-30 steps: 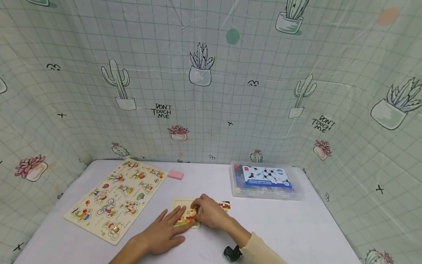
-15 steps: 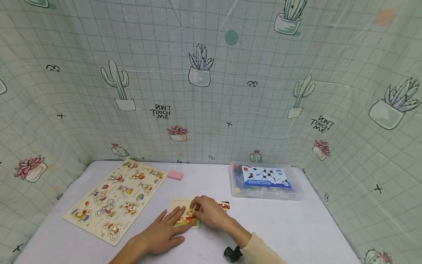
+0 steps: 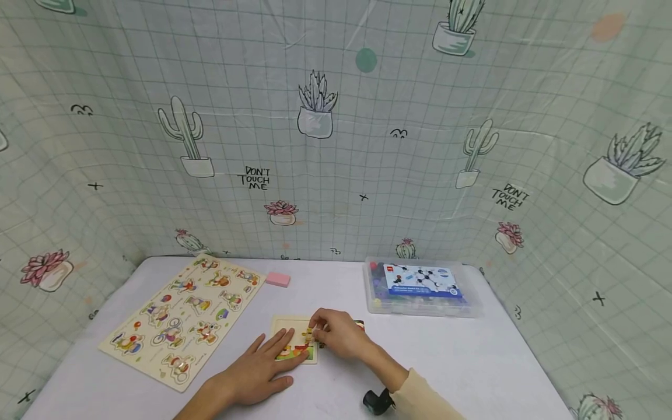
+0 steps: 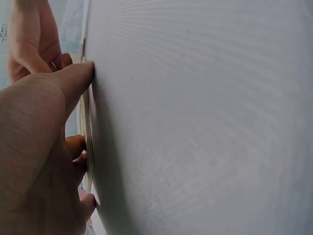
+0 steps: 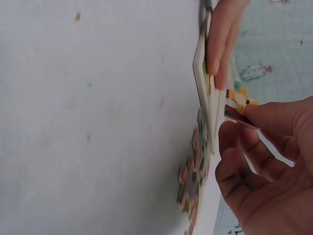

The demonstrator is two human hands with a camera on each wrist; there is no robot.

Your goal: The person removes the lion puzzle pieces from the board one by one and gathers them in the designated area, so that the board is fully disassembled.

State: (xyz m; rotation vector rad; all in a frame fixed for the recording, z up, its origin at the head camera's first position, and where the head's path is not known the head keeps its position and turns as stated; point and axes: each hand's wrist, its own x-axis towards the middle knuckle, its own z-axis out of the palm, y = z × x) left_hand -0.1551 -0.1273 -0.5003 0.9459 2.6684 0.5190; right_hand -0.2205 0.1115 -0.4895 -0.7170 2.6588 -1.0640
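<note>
A small wooden jigsaw board (image 3: 289, 322) with a pale frame lies near the table's front. My left hand (image 3: 262, 367) rests on it, fingers spread over its lower left part, with bright pieces showing between and beside them. Over the board's right side, my right hand (image 3: 340, 333) pinches a puzzle piece (image 5: 238, 99) with a yellow animal on it between thumb and fingers. In the right wrist view that piece stands tilted, above the board's face. Loose puzzle pieces (image 5: 191, 178) lie on the table just beyond the board's edge, partly hidden by my right hand in the head view.
A large wooden picture board (image 3: 181, 312) lies at the left, with a pink block (image 3: 278, 279) by its far corner. At the back right is a clear plastic box (image 3: 422, 287) with a molecular model kit label. A black device (image 3: 377, 402) sits at my right sleeve.
My right hand has shifted slightly to the right with the puzzle piece, uncovering more of the board and covering more of the loose pieces. My left hand stays in place.
</note>
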